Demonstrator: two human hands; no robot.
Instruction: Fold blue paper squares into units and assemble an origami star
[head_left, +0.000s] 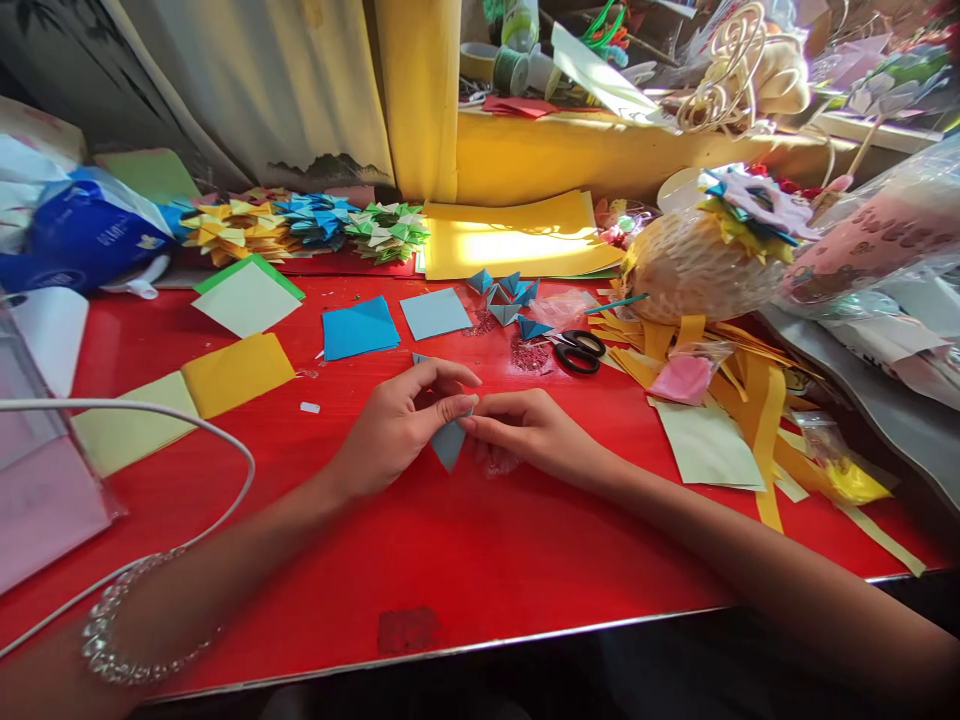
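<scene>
Between both hands, just above the red table, is a grey-blue piece of folded paper (449, 446), its pointed end aimed down toward me. My left hand (409, 412) pinches it with thumb and forefinger, covering much of the sheet. At the paper's right edge, my right hand (529, 425) grips with thumb and fingertips pressed together. Beyond the hands lie a stack of blue paper squares (361, 328) and a light blue stack (435, 314). Several small folded blue paper pieces (504, 300) sit to the right of these.
Black-handled scissors (580, 352) lie right of centre. Yellow paper strips (766, 440) and pale green sheets (705, 445) cover the right side. A white cable (244, 450) loops over the left. Folded paper rings (238, 230) line the back, beside yellow sheets (514, 240).
</scene>
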